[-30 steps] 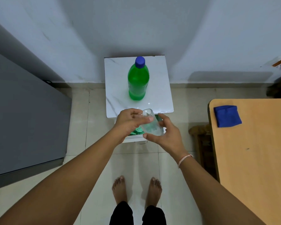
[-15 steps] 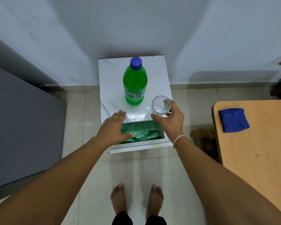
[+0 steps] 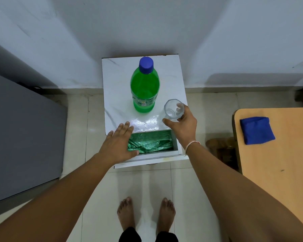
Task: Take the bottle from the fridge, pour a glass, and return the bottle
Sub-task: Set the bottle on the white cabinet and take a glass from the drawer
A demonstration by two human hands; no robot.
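A green plastic bottle (image 3: 144, 88) with a blue cap stands upright on the white marble-look cabinet top (image 3: 115, 95). My right hand (image 3: 183, 127) holds a clear empty glass (image 3: 173, 109) upright at the top's right front corner, just right of the bottle. Below the top's front edge a drawer (image 3: 175, 151) stands pulled out, with crumpled green plastic (image 3: 150, 143) inside. My left hand (image 3: 117, 145) lies flat with fingers spread on the drawer's left edge, holding nothing.
A grey fridge (image 3: 23, 137) stands at the left. A wooden table (image 3: 278, 163) at the right carries a folded blue cloth (image 3: 256, 130). A dark brown object (image 3: 220, 145) sits on the floor beside the table. My bare feet (image 3: 145, 213) stand on pale tiles.
My right hand has carried the glass up from over the drawer to the cabinet top beside the bottle. My left hand let go of the glass and dropped flat onto the drawer's left edge.
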